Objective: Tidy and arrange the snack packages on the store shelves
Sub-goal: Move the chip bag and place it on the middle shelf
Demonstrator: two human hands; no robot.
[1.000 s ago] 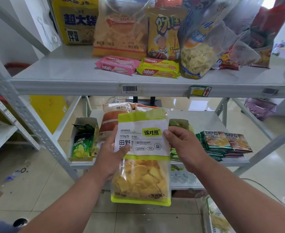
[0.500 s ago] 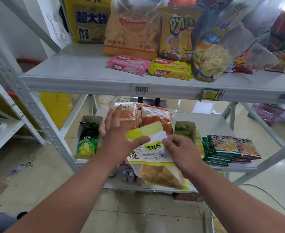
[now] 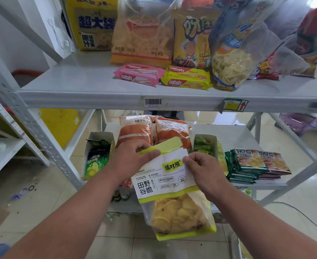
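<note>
Since half a second ago, left hand [image 3: 133,159] has curled onto chip bag [image 3: 172,186] top edge; right hand [image 3: 203,170] pinches right side. Bag hangs tilted before lower shelf [image 3: 238,135], long axis leaning up-left toward orange packs [image 3: 154,130].

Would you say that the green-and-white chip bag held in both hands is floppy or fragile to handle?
Probably floppy: the chip bag bends at its top where the left hand grips it. Likely light, as two hands pinch it easily. Its visible chips look brittle, so squeezing may crush them.
</note>
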